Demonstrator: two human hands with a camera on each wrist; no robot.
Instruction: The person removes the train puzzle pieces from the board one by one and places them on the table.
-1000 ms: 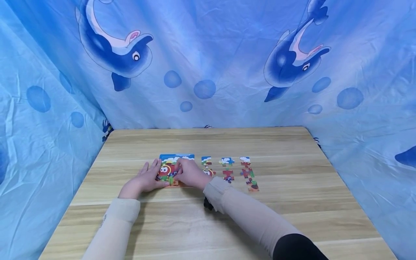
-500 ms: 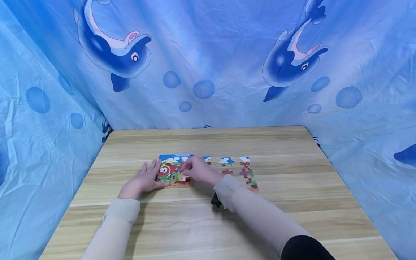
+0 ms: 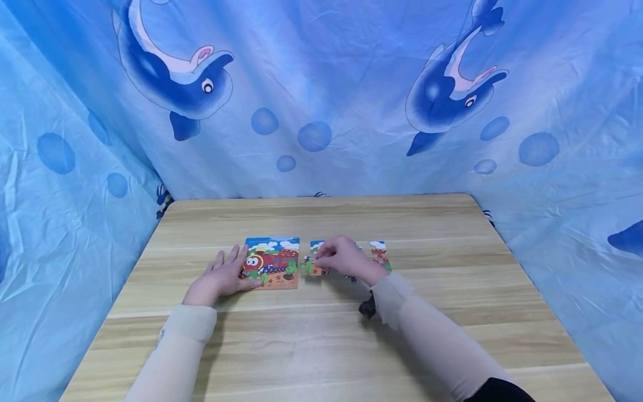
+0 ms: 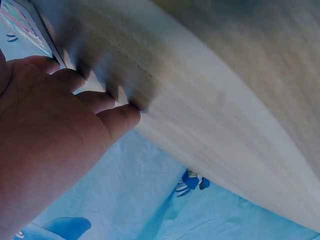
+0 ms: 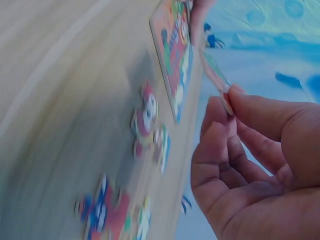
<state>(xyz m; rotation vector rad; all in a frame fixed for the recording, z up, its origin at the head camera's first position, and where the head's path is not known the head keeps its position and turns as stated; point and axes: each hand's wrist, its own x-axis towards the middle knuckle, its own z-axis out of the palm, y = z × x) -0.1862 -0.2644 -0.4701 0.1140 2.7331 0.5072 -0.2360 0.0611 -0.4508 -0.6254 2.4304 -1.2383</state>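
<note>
A square puzzle board (image 3: 273,279) with a red train, clouds and an orange ground lies left of the table's middle. My left hand (image 3: 221,283) rests at its left side with fingers spread, the thumb along the lower left corner. In the left wrist view the fingertips (image 4: 127,114) touch the wood beside the board's edge. Just right of the board, my right hand (image 3: 346,259) pinches a puzzle piece (image 5: 216,74) between thumb and fingertips, raised off the table. The held piece (image 3: 312,267) shows green and orange.
Loose puzzle pieces (image 3: 379,254) lie in columns right of the board, partly hidden by my right hand. In the right wrist view, a red and white piece (image 5: 145,120) and a red and blue piece (image 5: 112,212) show. A blue dolphin curtain (image 3: 313,67) surrounds the wooden table (image 3: 301,346).
My right hand has lifted the puzzle piece off the board's lower right part and moved right with it, uncovering the board's picture. My left hand has stayed in place.
</note>
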